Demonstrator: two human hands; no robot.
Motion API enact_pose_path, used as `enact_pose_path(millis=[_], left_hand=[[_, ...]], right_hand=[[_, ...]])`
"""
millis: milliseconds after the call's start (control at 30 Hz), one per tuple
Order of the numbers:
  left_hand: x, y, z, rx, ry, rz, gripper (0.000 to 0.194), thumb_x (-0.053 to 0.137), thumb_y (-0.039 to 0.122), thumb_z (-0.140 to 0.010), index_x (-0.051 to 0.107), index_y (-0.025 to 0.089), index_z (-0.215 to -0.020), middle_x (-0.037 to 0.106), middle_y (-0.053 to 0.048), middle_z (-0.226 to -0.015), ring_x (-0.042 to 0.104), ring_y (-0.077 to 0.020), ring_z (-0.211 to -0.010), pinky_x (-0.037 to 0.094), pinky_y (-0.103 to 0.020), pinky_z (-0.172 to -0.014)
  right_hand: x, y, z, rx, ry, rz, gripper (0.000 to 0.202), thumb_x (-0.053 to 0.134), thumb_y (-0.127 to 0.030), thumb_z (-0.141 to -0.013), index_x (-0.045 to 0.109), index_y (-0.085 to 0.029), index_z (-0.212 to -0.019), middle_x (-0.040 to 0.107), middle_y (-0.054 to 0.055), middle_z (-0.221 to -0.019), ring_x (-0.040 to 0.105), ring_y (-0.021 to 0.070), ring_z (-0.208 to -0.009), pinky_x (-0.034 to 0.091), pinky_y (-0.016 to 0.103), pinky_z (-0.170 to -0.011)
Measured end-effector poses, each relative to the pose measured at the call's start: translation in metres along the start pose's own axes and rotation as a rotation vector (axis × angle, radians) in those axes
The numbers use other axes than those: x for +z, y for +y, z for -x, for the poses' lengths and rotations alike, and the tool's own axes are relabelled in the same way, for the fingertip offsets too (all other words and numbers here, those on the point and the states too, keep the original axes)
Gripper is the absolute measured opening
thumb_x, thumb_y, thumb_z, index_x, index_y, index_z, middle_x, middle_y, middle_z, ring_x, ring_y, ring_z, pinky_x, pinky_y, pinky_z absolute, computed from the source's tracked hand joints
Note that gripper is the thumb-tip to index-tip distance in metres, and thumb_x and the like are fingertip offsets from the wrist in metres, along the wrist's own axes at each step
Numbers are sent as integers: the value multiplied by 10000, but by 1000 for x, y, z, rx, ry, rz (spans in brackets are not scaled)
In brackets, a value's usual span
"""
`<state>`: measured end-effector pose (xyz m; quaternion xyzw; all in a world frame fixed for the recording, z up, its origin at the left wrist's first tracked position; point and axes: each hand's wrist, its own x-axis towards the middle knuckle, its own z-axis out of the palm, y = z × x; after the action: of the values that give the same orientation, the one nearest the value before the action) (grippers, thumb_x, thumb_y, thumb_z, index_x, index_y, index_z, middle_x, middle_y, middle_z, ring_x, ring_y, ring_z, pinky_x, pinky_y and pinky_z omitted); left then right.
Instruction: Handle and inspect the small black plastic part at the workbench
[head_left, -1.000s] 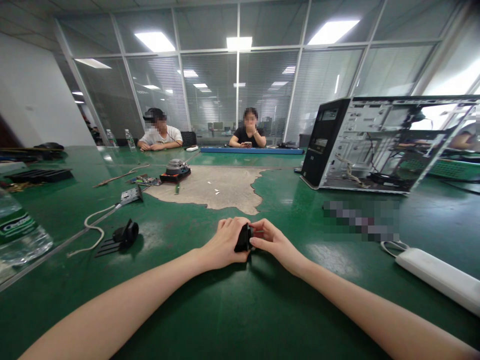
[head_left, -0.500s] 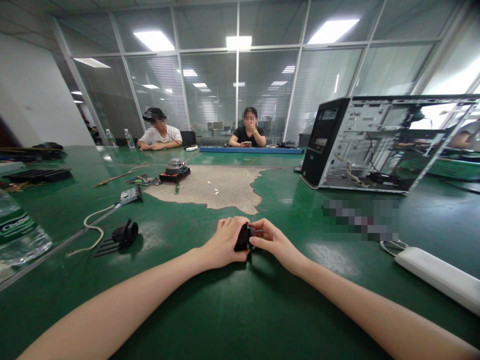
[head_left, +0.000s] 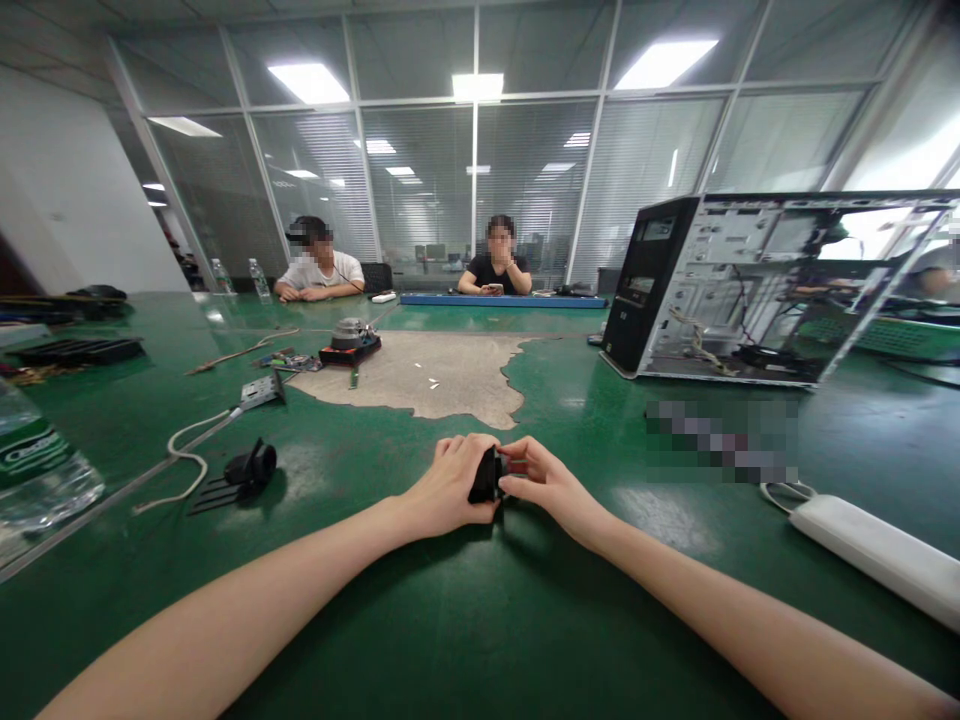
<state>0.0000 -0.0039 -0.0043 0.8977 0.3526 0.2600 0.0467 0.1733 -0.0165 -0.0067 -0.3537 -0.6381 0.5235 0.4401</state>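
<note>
Black part [head_left: 484, 478], lower centre of frame: left fingers [head_left: 481, 443] clasp it, right fingers [head_left: 534, 454] pinch its end; grip unchanged, so handling seems steady.

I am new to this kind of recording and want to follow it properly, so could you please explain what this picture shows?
There is no machine here: the left hand and right hand belong to a person wearing a camera on the head, looking forward and down. The left hand grips a small black part, with the right fingertips at its right side; its exact kind is unclear.

On the glossy green table lie a black round part with long prongs and a long white plastic block. An open black-and-silver computer case stands farther back, on the right. Two people sit across the table.
</note>
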Motion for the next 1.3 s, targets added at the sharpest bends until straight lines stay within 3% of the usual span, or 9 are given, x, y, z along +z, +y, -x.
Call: enact_pose_path(millis=[167,367,600,767,933,1100,1300], left_hand=[[0,0,0,-4,1,-1,551,575,260,-636,316,220,-1121,470,-49,-1044,441,-232,-949,290,-379,-848],[0,0,0,2,5,1,523,570,263,-644,328,218,-1105,481,-42,-1018,446,-224,-928,289,-370,-842],[1,-1,1,0,7,-5,567,580,255,-627,309,220,-1124,474,-47,-1036,444,-229,-936,288,-377,-847],[1,0,0,1,7,-5,528,570,254,-640,324,218,-1106,477,-44,-1025,446,-226,-936,291,-374,-843],[0,0,0,4,4,0,534,573,257,-636,326,220,-1108,480,-45,-1028,443,-229,-940,292,-375,-842],[1,-1,0,-2,-1,-3,566,581,257,-627,314,220,-1124,477,-49,-1031,444,-233,-934,298,-377,-834],[2,-1,0,-7,7,-4,535,571,269,-642,323,223,-1114,476,-48,-1027,445,-232,-935,294,-378,-835]], right_hand=[[1,-2,1,-32,8,-13,239,651,-291,-664,485,-210,-816,550,-3,-876,542,157,-857,427,306,-751],[0,2,-2,11,31,-4,273,629,-289,-687,484,-206,-903,559,26,-935,533,167,-908,426,325,-795],[2,-4,2,-17,-27,-31,289,671,-250,-642,471,-209,-848,550,-3,-891,550,155,-867,424,311,-782],[1,0,1,-22,5,-25,223,611,-314,-705,484,-210,-855,560,0,-874,550,141,-820,426,309,-762],[0,1,-1,3,24,23,275,612,-317,-700,491,-203,-920,562,30,-946,533,168,-918,405,343,-839],[2,-3,2,-13,-27,-24,294,668,-262,-644,469,-213,-855,550,-3,-888,554,156,-863,430,318,-781],[0,1,0,-27,7,13,239,620,-286,-696,477,-208,-872,549,6,-904,547,148,-858,436,310,-772]])
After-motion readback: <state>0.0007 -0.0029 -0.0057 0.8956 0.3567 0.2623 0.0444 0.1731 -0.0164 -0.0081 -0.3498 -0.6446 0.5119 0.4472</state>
